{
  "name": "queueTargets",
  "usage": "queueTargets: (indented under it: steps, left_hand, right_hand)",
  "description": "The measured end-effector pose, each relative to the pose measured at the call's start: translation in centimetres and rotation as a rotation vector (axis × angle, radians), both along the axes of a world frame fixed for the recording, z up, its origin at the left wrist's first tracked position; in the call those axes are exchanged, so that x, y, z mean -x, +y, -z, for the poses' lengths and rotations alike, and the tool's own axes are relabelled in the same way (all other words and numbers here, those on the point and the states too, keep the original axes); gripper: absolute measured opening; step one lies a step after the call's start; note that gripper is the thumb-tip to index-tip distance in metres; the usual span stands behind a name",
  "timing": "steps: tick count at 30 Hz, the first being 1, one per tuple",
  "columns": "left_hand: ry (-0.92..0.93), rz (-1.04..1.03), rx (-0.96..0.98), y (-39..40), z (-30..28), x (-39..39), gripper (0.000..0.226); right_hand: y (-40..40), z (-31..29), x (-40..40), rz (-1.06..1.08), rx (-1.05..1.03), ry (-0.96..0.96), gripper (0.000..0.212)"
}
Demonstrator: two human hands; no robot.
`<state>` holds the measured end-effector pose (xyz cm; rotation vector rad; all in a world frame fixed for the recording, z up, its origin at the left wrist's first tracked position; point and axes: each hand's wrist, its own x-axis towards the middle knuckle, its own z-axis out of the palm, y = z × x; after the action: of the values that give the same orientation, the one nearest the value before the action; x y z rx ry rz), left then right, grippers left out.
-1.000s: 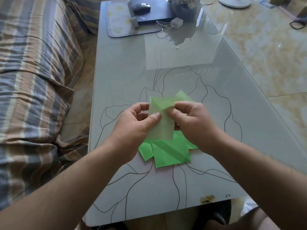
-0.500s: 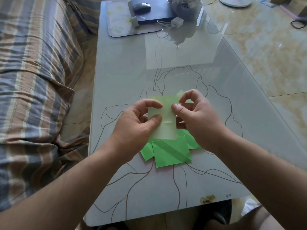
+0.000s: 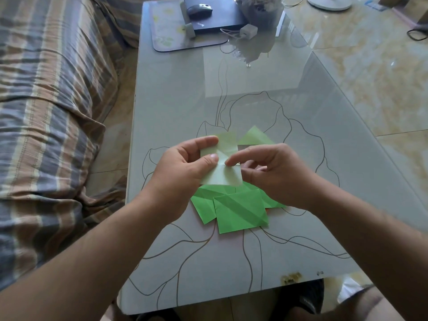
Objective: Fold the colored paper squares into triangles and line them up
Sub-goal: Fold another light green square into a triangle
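Observation:
I hold a pale green paper square (image 3: 225,176) above the table, its creases showing. My left hand (image 3: 185,172) pinches its left edge between thumb and forefinger. My right hand (image 3: 275,172) touches the paper's middle with a fingertip and supports its right side from behind. A pale green folded triangle (image 3: 254,137) lies flat just beyond my hands. Under my hands lies a loose pile of bright green squares (image 3: 238,212), creased and overlapping, partly hidden by the held sheet.
The glass table (image 3: 185,100) bears a line drawing of a flower. At its far end sit a mat (image 3: 166,31), a dark laptop (image 3: 220,15) with a mouse (image 3: 199,8), a charger (image 3: 249,31) and a pot (image 3: 261,10). A striped sofa (image 3: 46,89) runs along the left.
The held sheet has opened out flatter and wider between my hands. My right hand has shifted from gripping the top edge to touching the paper's middle, uncovering the folded triangle behind.

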<state>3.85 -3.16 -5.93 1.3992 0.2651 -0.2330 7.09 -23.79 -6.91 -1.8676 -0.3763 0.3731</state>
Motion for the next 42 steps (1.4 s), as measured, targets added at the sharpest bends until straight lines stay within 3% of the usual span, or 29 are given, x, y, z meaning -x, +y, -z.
queueTargets:
  steps: [5,10,15,20,25,28,42]
  left_hand:
    - [-0.015,0.027,0.005,-0.1,0.1,0.1,0.032]
    - [0.011,-0.004,0.055,0.0,-0.3,-0.1,0.021]
    - [0.012,-0.002,0.161,-0.1,-1.0,0.1,0.047]
    - [-0.142,0.095,0.098,0.0,-0.7,0.6,0.018]
    - [-0.287,-0.020,-0.050,-0.2,-0.4,0.6,0.019]
    - [-0.354,-0.015,-0.088,-0.1,-0.4,0.7,0.018]
    - [-0.366,-0.050,-0.126,-0.3,-0.6,0.7,0.019]
  right_hand:
    - [0.6,-0.1,0.3,0.059,-0.023,-0.099,0.030]
    - [0.4,-0.3,0.4,0.120,-0.126,-0.039,0.016]
    - [0.3,-0.8,-0.1,0.171,-0.290,0.033,0.009]
    - [0.4,-1.0,-0.1,0.192,-0.325,-0.024,0.026]
    - [0.4,-1.1,0.1,0.187,-0.301,-0.022,0.015]
    - [0.6,-1.4,0.4,0.180,-0.262,-0.007,0.020]
    - [0.5,-1.1,0.2,0.212,-0.279,-0.064,0.016]
